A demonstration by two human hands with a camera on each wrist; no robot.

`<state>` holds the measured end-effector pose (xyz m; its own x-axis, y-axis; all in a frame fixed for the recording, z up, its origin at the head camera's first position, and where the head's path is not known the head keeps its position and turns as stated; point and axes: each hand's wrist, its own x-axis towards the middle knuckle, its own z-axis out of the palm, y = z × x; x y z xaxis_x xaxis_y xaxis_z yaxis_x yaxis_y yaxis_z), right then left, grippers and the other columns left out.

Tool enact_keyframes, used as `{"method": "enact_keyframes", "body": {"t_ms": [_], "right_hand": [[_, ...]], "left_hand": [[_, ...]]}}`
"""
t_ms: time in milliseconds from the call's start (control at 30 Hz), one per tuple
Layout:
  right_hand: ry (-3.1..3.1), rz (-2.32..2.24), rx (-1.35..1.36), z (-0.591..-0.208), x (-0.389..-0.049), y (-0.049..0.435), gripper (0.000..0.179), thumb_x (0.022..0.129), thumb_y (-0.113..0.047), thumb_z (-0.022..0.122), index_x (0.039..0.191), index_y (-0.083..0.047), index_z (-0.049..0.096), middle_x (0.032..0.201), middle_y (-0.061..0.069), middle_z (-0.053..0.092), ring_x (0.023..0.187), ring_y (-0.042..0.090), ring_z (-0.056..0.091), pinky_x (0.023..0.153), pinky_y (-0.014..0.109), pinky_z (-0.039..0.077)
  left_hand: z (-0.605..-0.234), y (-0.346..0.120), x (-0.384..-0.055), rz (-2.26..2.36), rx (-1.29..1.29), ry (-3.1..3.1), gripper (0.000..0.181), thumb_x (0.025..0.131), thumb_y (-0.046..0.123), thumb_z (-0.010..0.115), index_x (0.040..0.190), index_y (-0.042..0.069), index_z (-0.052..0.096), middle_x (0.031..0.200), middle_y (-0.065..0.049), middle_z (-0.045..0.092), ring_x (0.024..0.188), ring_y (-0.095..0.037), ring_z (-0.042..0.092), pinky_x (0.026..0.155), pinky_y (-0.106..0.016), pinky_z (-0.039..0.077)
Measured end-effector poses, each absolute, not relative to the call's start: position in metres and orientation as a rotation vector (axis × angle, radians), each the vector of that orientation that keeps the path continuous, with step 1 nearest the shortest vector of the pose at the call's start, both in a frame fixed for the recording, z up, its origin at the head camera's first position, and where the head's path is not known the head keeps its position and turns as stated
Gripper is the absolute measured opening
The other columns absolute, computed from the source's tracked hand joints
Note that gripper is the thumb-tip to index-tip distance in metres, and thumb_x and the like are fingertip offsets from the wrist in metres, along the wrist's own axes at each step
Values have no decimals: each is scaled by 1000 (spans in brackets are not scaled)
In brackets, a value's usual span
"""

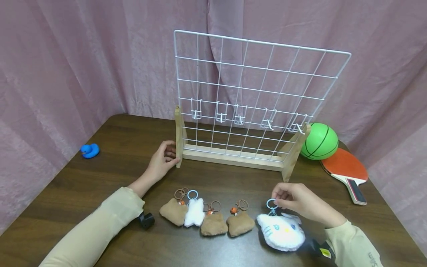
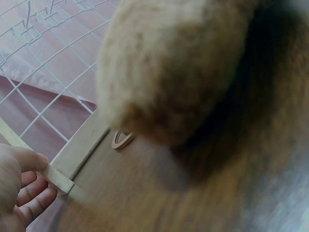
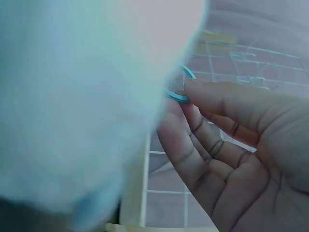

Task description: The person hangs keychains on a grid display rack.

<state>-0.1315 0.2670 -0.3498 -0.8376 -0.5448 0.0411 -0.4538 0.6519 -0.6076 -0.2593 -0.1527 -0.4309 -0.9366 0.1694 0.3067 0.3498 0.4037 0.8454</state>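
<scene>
At the right front, my right hand pinches the light blue ring of a white plush cat keychain. The plush hangs below the ring, low over the table; whether it touches the wood is unclear. My left hand holds the left wooden foot of a white wire grid rack. In the left wrist view the thumb lies on that wood, fingers on its other side. Several small white hooks hang along the grid. Brown plush keychains and a small white one lie between my hands.
A green ball sits by the rack's right foot, beside a red table tennis paddle. A blue rubber duck stands near the table's left edge. Pink curtains hang behind the dark wooden table.
</scene>
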Motion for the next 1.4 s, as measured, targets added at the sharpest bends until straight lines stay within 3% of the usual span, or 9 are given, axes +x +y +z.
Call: {"method": "enact_keyframes", "body": {"t_ms": [633,1133,1267,1400], "right_hand": [[2718,-923,-944,-317,-125,279,6,89,-12,68,91,-15,63,79,-6,65,71,-2,58,60,20,51],[2778,-882,-915,-297,-138,281,6,89,-14,68,91,-17,64,80,-9,65,70,0,59,61,21,53],[2821,-901,-897,-293,-142,279,9,87,-10,70,90,-16,64,79,-9,65,70,-3,59,62,21,54],[2899,-884,-876,-290,-146,278,12,83,-6,72,88,-15,65,77,-9,65,70,-3,58,62,20,53]], "left_hand": [[-431,-154,-259,-1544,-491,-2467,55,84,-4,68,131,0,40,108,-23,58,94,-28,60,73,-14,52],[-419,-152,-251,-1571,-468,-2487,54,85,-6,66,132,-4,38,111,-27,56,98,-35,60,73,-13,50],[-401,-145,-237,-1562,-463,-2515,51,86,-9,63,130,-8,38,111,-30,55,99,-39,59,74,-13,50],[-407,-146,-242,-1572,-456,-2517,52,86,-10,63,131,-8,38,112,-30,55,100,-40,59,74,-13,49]]}}
